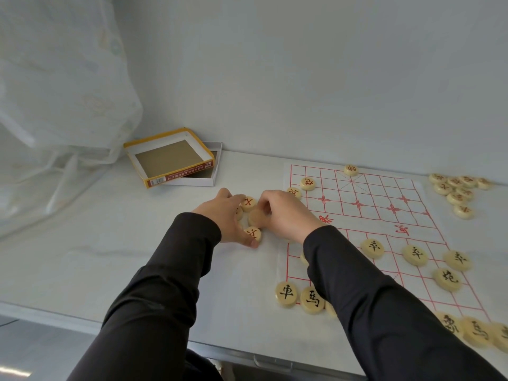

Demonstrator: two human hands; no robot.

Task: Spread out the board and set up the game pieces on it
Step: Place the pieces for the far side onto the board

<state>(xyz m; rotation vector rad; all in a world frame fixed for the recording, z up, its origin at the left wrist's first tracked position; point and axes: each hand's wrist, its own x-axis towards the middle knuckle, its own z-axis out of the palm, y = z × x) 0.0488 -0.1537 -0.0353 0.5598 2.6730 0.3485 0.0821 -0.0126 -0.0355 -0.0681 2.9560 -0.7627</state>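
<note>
- I am at a white table (123, 243) that meets a plain pale wall (302, 78). The front edge of the table is metal.
- At the left a thin white curtain (60, 78) hangs down to the table top.
- Near the wall lies an open box (170, 160) with yellow edges. It rests tilted on its white other half.
- The board (365, 218), a paper sheet with red lines, lies flat on the right part of the table.
- On its near half stand black-lettered pieces (415, 255). A few more lie at its near edge, partly hidden by my right sleeve.
- On its far half are a few red-lettered pieces (308, 183). A heap (456, 191) of red ones lies on the table just beyond the board's right edge.
- Both my hands are just left of the board, at a small group of pieces (253, 233).
- My left hand (225, 215) is cupped round this group, with the fingers bent and the thumb touching the nearest piece.
- My right hand (286, 213) pinches a blank piece (257, 218) with bent fingertips.
</note>
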